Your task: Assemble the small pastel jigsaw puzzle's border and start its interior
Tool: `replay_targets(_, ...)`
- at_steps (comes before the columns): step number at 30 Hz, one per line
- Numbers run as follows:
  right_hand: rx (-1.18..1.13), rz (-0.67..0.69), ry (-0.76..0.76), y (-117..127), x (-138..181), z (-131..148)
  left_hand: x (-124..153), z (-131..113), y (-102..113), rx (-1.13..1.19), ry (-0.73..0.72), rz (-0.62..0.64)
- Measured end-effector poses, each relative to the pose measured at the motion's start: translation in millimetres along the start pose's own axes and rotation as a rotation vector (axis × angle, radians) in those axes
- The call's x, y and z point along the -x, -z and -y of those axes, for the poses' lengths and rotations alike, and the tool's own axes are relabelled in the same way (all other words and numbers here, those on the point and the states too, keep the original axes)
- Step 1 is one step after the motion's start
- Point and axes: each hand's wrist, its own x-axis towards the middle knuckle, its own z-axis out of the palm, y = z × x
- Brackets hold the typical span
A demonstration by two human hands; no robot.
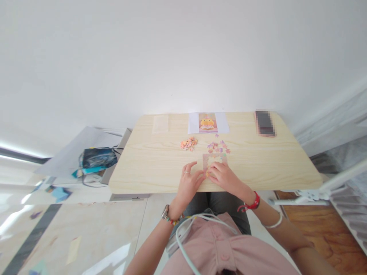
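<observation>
A small jigsaw puzzle [205,157] lies near the table's front edge, its border partly filled and its middle pale. My right hand [225,176] reaches over it, fingers bent and pinched at a small yellow-orange puzzle piece [207,174] by the lower left corner. At that same corner, my left hand [189,183] touches the puzzle's edge with its fingertips, the other fingers apart and loosely curved. Just beyond lie loose pink and purple puzzle pieces [219,147]. A heap of orange and multicoloured pieces [188,143] sits to their left. My right hand covers part of the puzzle.
A printed sheet with a pumpkin-like picture [208,123] lies at the back of the wooden table [149,164]. A phone [265,123] rests at the back right, a pale translucent sheet [161,124] at the back left. Left of the table is a dark bag [99,157].
</observation>
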Motion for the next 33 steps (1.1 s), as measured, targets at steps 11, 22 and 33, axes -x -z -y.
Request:
replay_targets(11,0.062,0.006,-0.016,-6.2,-0.2,-2.2,-0.7,-0.3,-4.0,-0.018,0.007,-0.007)
replay_targets(22,0.061,0.016,-0.025,-6.1,-2.1,-1.5,-2.5,-1.2,-2.7,-0.005,0.018,0.016)
replay_targets(33,0.063,-0.013,-0.023,-8.3,-0.6,2.8,-5.5,-1.9,-9.9,0.007,0.006,-0.013)
